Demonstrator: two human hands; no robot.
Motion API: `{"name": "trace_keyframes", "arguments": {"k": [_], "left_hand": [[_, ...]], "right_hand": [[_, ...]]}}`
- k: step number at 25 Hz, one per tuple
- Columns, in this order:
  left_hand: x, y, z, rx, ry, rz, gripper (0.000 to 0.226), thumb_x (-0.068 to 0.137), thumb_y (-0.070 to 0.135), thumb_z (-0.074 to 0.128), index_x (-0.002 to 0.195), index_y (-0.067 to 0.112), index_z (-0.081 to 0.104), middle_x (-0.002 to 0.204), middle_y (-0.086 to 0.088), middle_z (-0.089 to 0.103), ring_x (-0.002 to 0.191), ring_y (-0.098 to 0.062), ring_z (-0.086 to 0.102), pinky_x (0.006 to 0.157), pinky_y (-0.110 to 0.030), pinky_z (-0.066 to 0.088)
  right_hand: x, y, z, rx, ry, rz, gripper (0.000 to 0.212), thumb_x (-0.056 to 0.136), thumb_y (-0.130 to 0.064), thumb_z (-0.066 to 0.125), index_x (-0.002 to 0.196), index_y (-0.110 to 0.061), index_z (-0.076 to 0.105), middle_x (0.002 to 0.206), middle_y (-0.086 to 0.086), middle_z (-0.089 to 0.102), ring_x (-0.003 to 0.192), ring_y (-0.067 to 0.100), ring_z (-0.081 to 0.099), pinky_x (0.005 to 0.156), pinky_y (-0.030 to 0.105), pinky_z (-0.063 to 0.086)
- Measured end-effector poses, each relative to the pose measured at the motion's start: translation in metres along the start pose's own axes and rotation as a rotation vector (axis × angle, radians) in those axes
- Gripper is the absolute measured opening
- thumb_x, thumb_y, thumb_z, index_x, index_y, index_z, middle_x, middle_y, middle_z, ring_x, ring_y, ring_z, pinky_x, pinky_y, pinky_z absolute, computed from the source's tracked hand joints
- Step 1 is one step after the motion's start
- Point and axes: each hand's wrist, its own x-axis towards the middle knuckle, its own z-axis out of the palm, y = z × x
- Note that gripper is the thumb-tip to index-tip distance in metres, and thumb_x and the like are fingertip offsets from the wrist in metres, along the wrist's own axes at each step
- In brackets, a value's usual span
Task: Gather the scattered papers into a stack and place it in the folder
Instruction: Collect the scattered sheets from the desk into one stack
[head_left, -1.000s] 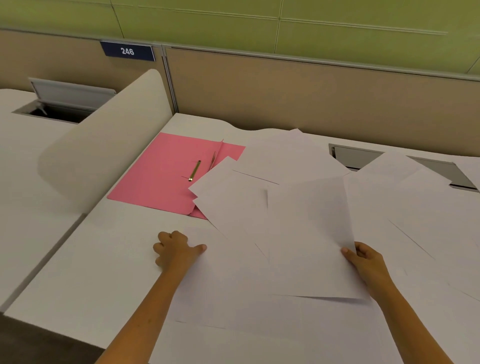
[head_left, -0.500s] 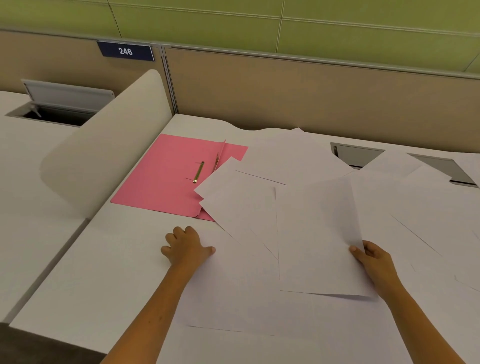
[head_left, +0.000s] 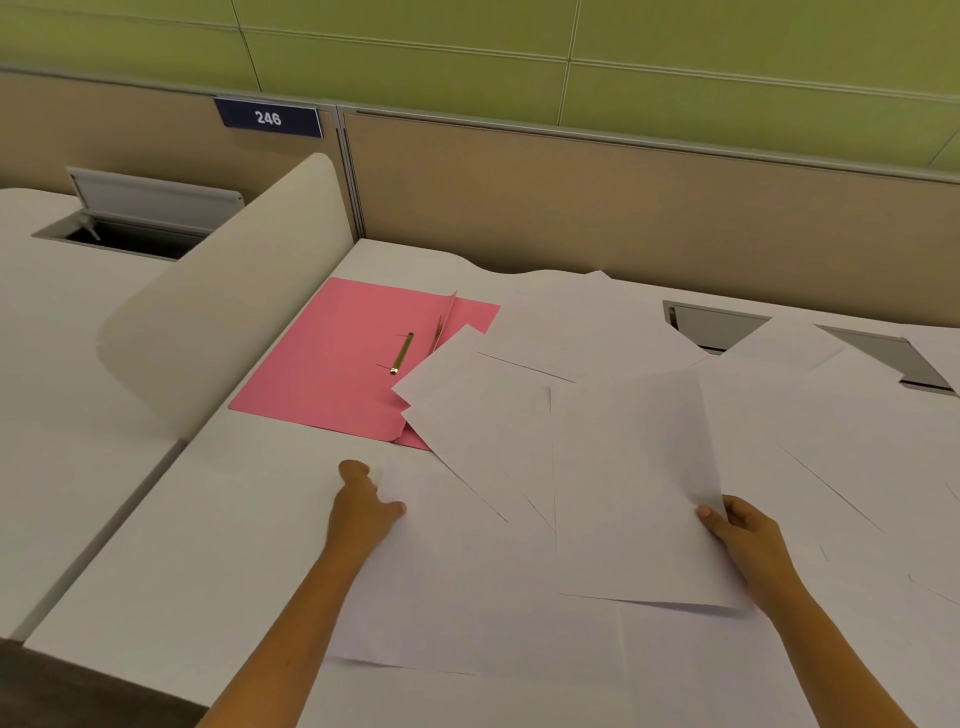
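Several white sheets lie scattered and overlapping across the white desk (head_left: 171, 535). An open pink folder (head_left: 332, 364) with a brass fastener (head_left: 401, 353) lies at the back left, its right half covered by papers (head_left: 488, 415). My right hand (head_left: 748, 535) pinches the right edge of one sheet (head_left: 634, 488), which is lifted slightly off the pile. My left hand (head_left: 363, 501) has curled fingers at the left corner of a large sheet (head_left: 467, 587) lying near the front edge; whether it grips the corner I cannot tell.
A curved white divider (head_left: 218, 306) stands left of the folder. A beige partition (head_left: 623, 208) runs along the back. Grey cable hatches (head_left: 717, 325) are set into the desk at the back right, and an open hatch (head_left: 135, 223) sits on the neighbouring desk.
The right hand has raised its sheet a little, so that it bends upward. The left hand has shifted slightly along the corner of the front sheet.
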Motion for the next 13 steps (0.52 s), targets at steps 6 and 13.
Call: {"name": "trace_keyframes", "arguments": {"k": [6,13], "left_hand": [[0.026,-0.029,-0.061,0.033,-0.030,0.164,0.008,0.087,0.012,0.062,0.087,0.006,0.067,0.089,-0.017,0.071,0.085,-0.033,0.065,0.070,-0.032,0.046],[0.049,-0.028,-0.063,0.006,-0.198,0.156,0.024,0.091,0.021,0.059,0.085,-0.001,0.066,0.077,-0.015,0.061,0.066,-0.019,0.052,0.059,-0.026,0.037]], "right_hand": [[-0.002,-0.014,-0.005,0.013,-0.063,0.025,0.007,0.090,-0.020,0.064,0.096,-0.020,0.067,0.104,0.009,0.071,0.092,0.031,0.066,0.084,0.045,0.054],[-0.017,-0.067,0.063,-0.245,-0.493,-0.060,0.012,0.086,-0.022,0.069,0.093,-0.012,0.073,0.088,0.009,0.074,0.075,0.020,0.069,0.065,0.027,0.054]]}}
